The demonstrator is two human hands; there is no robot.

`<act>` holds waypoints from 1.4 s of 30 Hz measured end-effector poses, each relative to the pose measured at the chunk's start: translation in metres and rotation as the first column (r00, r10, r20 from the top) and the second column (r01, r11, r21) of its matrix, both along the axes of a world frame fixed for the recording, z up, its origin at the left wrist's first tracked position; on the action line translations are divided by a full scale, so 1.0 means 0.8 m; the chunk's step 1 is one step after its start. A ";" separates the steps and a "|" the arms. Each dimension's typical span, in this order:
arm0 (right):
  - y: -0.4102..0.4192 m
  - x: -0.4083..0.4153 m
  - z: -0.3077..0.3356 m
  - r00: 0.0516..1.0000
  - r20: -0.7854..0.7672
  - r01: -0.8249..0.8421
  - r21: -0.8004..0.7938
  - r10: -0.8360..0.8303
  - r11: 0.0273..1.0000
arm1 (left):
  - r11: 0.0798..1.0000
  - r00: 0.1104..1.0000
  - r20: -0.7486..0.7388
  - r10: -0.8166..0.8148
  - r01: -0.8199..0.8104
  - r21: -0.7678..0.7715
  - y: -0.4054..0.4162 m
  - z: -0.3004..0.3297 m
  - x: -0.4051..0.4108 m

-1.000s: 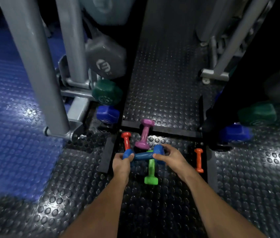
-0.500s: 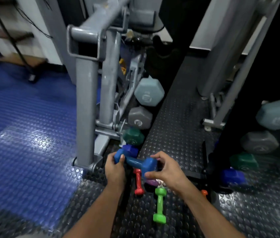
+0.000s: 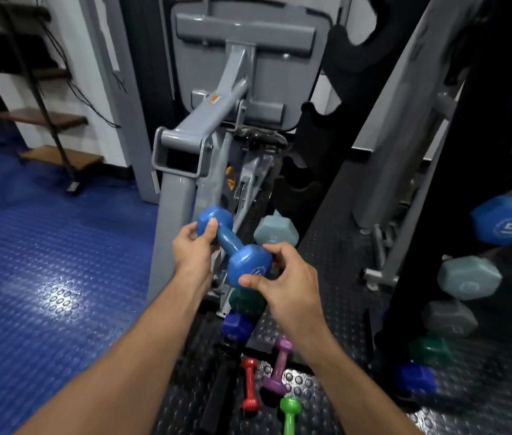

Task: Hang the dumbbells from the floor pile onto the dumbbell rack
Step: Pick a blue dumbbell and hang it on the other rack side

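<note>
Blue dumbbell [image 3: 235, 249] lifted, left hand [image 3: 191, 250] closed around far head, right hand [image 3: 289, 277] gripping near head

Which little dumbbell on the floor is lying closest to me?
The green dumbbell. It lies lowest in the picture, nearer you than the red dumbbell and purple dumbbell.

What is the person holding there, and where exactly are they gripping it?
A blue dumbbell, held by its two heads: the left hand grips the far head, the right hand the near one. The bar between is bare.
</note>
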State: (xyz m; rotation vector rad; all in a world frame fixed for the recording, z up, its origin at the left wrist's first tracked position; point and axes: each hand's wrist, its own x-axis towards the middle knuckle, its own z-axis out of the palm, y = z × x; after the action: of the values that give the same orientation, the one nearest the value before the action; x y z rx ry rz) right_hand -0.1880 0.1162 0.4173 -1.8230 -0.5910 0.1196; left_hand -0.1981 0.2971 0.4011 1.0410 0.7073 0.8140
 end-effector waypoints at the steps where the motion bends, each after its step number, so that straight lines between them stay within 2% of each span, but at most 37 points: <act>1: 0.006 0.001 0.012 1.000 0.010 0.022 0.009 -0.023 1.000 | 0.999 0.999 0.011 -0.036 0.036 0.027 0.003 0.022 0.009; 5: 0.024 0.012 0.057 0.984 0.119 0.123 0.074 -0.131 0.990 | 0.984 0.983 0.057 -0.174 0.171 0.056 0.010 0.110 0.048; 8: 0.036 0.028 0.088 0.967 0.138 0.200 0.117 -0.215 0.973 | 0.955 0.951 0.098 -0.294 0.288 0.067 0.014 0.150 0.074; 11: 0.042 0.048 0.108 0.936 0.160 0.302 0.092 -0.313 0.949 | 0.932 0.937 0.035 -0.346 0.340 0.124 0.015 0.168 0.099; 18: 0.043 0.071 0.118 0.887 0.137 0.430 0.103 -0.441 0.897 | 0.890 0.905 -0.075 -0.418 0.425 0.166 0.002 0.193 0.142; 26: 0.052 0.073 0.120 0.871 0.109 0.470 0.097 -0.479 0.877 | 0.856 0.863 0.000 -0.505 0.501 0.128 -0.005 0.198 0.161; 33: 0.050 0.075 0.121 0.867 0.075 0.488 0.065 -0.492 0.870 | 0.821 0.829 -0.019 -0.558 0.556 0.133 -0.003 0.190 0.165; 36: 0.052 0.078 0.119 0.875 0.013 0.481 0.080 -0.483 0.873 | 0.799 0.814 -0.050 -0.579 0.579 0.164 -0.001 0.185 0.168; 39: 0.053 0.082 0.114 0.880 -0.129 0.471 0.121 -0.457 0.874 | 0.771 0.797 -0.090 -0.597 0.601 0.210 -0.008 0.191 0.169; 42: 0.049 0.083 0.114 0.878 -0.299 0.447 0.227 -0.375 0.865 | 0.735 0.777 -0.134 -0.615 0.627 0.258 -0.021 0.203 0.171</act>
State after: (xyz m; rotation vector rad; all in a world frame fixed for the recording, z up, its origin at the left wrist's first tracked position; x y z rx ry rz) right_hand -0.1217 0.1556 0.5087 -1.5764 -0.0256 -0.0338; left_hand -0.0613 0.2799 0.5634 1.4570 0.2247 0.3037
